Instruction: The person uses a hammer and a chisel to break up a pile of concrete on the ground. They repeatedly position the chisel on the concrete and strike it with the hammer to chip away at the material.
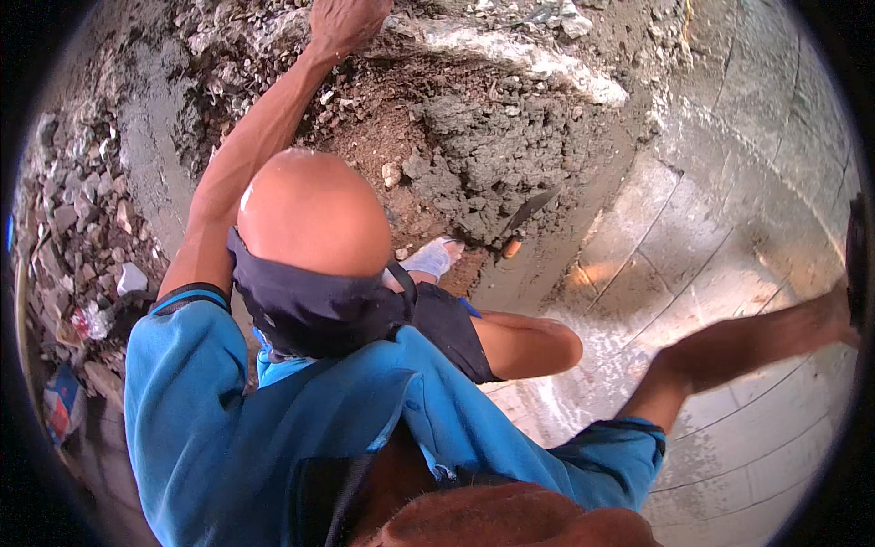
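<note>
My left hand [348,24] is at the top edge, beside the pale broken ledge [529,55] and the rubble. Its fingers run out of the picture, so I cannot tell what they hold. At the far right rim, my right hand [846,314] meets a dark upright thing [857,260]; the fingers are hidden there. Between my hands lies a heap of wet grey mortar [497,150]. A trowel rests on its lower right side, with a dark blade [531,210] and an orange handle end [512,247]. Neither hand touches this trowel.
My bent knees [314,214] and a foot [436,258] are close to the mortar. Loose stones [87,214] cover the left side, with a crumpled clear plastic piece [91,321] and a red-and-blue packet [64,401]. A wet, grey block wall [711,228] spans the right.
</note>
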Action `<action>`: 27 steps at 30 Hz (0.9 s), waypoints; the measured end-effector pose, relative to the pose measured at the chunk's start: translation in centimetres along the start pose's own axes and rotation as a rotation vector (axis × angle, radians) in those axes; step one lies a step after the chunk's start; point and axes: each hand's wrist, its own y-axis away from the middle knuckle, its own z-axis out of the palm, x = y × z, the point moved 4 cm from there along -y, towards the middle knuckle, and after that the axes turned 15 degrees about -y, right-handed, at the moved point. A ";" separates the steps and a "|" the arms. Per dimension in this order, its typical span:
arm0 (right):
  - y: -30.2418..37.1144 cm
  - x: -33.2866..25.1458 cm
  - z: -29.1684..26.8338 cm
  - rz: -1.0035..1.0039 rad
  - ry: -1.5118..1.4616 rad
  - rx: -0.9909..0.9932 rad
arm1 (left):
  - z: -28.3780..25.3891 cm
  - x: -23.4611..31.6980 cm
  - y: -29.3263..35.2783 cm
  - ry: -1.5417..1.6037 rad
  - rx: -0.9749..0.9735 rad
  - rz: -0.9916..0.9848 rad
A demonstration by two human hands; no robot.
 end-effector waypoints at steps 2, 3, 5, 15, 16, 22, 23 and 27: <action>7.1 3.0 6.4 0.251 0.076 -0.274 | 0.8 2.1 -0.1 0.050 -0.078 0.034; 10.6 3.5 10.0 0.406 0.077 -0.453 | 1.3 2.0 -0.4 0.024 -0.139 0.019; 16.2 3.3 16.6 0.794 -0.005 -0.855 | 0.5 0.7 -0.4 -0.001 -0.095 -0.024; -6.7 6.5 1.5 -0.145 -0.004 -0.195 | 0.4 0.3 -0.9 0.053 -0.259 -0.078; -6.2 5.5 1.4 -0.124 0.003 -0.111 | 0.6 0.2 -1.4 0.054 -0.224 -0.074; 14.8 4.8 17.8 0.797 -0.009 -0.941 | 1.5 0.1 -0.3 0.039 -0.201 -0.083; 17.9 4.8 18.5 1.093 -0.068 -1.094 | 1.7 0.5 -0.4 0.010 -0.208 -0.066; 13.1 8.6 16.1 0.871 -0.212 -1.214 | 1.0 0.2 -0.7 0.061 -0.274 -0.091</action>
